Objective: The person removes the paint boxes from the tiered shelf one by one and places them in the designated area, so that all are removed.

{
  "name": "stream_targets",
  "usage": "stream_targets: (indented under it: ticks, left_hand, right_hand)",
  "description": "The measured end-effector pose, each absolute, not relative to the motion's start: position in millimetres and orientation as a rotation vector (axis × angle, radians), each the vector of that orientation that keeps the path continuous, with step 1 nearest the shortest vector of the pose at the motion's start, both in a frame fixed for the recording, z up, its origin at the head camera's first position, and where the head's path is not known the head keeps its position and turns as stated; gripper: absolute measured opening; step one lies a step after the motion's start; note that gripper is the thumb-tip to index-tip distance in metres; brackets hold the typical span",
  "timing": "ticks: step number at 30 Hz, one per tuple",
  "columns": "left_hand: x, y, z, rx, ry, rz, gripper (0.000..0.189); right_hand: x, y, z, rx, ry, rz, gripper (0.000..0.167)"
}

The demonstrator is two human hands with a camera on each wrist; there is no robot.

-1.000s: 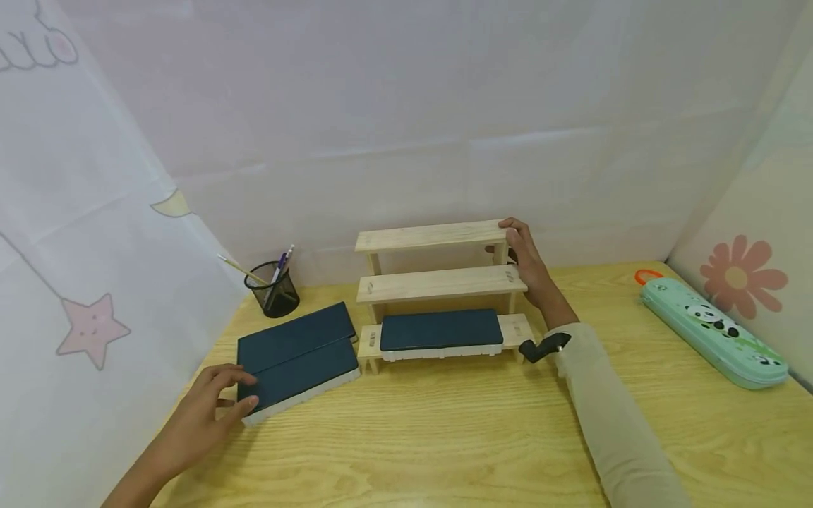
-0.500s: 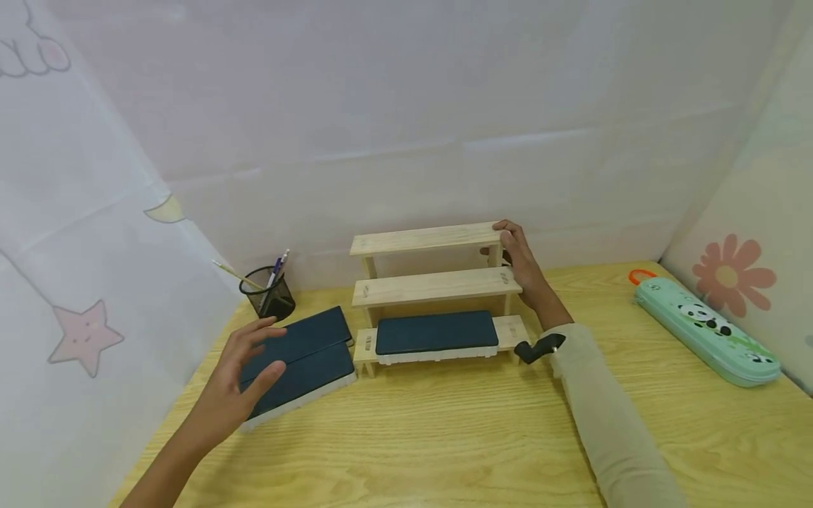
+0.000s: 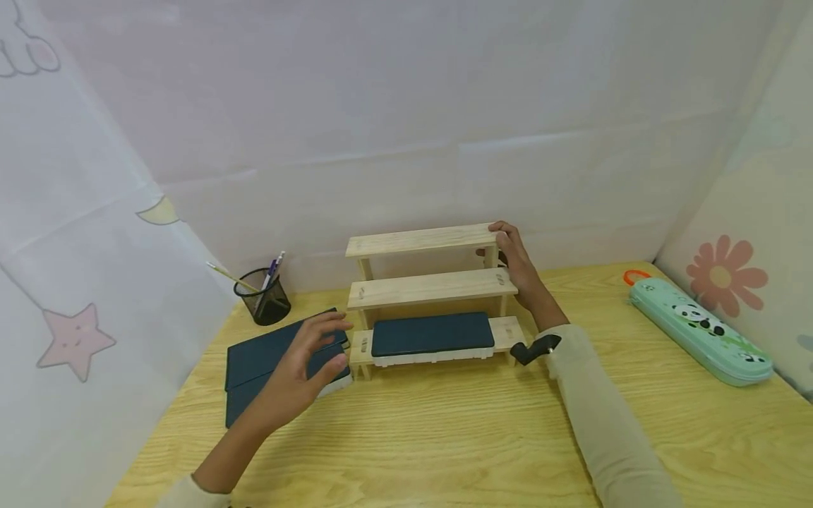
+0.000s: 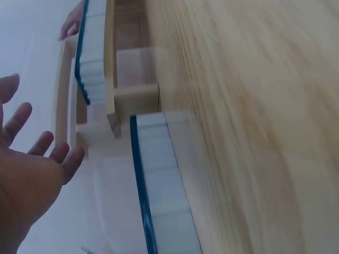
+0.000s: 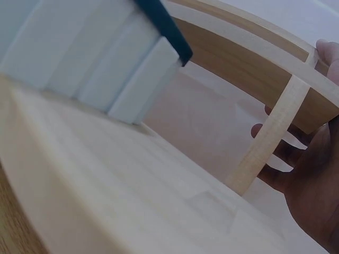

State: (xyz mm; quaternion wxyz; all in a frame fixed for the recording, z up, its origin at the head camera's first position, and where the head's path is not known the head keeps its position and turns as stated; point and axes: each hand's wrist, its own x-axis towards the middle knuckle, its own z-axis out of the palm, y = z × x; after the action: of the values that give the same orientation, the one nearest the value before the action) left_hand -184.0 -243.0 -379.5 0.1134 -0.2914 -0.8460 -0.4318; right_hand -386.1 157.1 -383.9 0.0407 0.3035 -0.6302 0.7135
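A three-tier wooden rack stands on the table against the back wall. My right hand grips the right end of its upper part; in the right wrist view the fingers curl round an upright. On the lowest tier lies a flat box with a dark blue top and white ribbed sides. To the left, two similar dark-blue-topped pieces lie side by side, a rear one and a front one. My left hand hovers over these with fingers spread, holding nothing, and partly hides them.
A black mesh pen cup with pens and a pencil stands behind the left pieces. At the right lies a mint panda pencil case with an orange loop. White printed sheets wall in the table's back and sides.
My left hand has lifted off the left pieces and moved right toward the rack, fingers spread. The right hand keeps its grip on the rack. The head view has shifted slightly.
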Motion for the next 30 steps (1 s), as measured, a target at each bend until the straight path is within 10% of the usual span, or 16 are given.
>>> stream_targets:
  ticks: [30]
  left_hand:
    - [-216,-195,-402,-0.804,-2.654,-1.072,0.040]
  right_hand:
    - [-388,158,-385,0.924,-1.936,2.176,0.042]
